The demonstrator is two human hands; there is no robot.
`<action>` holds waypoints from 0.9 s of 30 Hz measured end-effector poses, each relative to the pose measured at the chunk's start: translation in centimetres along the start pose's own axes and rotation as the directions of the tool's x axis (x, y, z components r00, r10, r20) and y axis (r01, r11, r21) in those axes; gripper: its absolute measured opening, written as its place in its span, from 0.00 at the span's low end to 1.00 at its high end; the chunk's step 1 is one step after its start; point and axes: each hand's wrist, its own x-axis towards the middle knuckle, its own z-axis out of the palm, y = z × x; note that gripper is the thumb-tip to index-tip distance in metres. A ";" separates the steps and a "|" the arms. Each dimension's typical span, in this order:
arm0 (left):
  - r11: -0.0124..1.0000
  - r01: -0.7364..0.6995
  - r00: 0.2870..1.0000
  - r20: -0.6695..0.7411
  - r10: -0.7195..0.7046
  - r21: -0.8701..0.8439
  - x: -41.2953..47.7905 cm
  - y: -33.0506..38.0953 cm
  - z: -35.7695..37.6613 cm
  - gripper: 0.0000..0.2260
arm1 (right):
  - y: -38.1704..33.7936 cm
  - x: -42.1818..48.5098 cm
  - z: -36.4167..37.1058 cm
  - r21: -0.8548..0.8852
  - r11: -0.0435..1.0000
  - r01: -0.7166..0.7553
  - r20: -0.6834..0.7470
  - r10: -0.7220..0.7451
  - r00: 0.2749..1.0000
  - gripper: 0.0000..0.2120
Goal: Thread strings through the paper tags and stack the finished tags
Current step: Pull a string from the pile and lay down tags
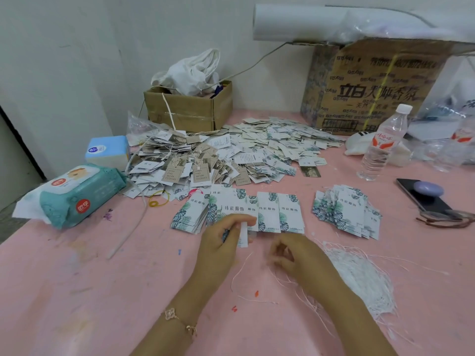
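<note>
paper tag [243, 236] is being pinched upright by the left hand [221, 240], likely for threading; the right hand [295, 255] is curling nearby, perhaps gripping a string [240, 268], though i cannot tell.

Pinches a white leaf-printed paper tag [243, 235] between thumb and curled fingers of the bare left hand [223, 238]. Holds the bare right hand [295, 255] just beside, fingers curled inward; contents indeterminate, blurred. Extends both forearms forward, converging.
</note>
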 end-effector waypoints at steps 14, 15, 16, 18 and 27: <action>0.976 0.217 0.976 0.028 -0.217 -0.004 -0.3 0.4 0.1 0.18 | 0.1 0.4 -0.8 0.013 0.994 -0.105 0.041 0.105 0.994 0.12; 0.975 0.220 0.975 0.029 -0.220 -0.008 -0.3 0.4 0.1 0.18 | 0.2 0.1 -1.2 0.053 0.996 -0.071 0.019 0.070 0.997 0.11; 0.976 0.219 0.975 0.029 -0.219 -0.009 -0.2 0.3 0.1 0.18 | 0.3 -0.1 -1.5 0.062 0.997 -0.044 0.031 0.042 0.999 0.10; 0.978 0.210 0.977 0.032 -0.210 -0.007 -0.2 0.2 0.1 0.19 | 0.7 -0.2 -1.8 0.036 0.999 -0.031 0.088 0.028 0.996 0.10; 0.986 0.165 0.983 0.083 -0.166 0.024 -0.2 -0.6 0.3 0.18 | 1.8 1.1 0.1 -0.103 0.995 0.007 0.097 0.003 0.995 0.19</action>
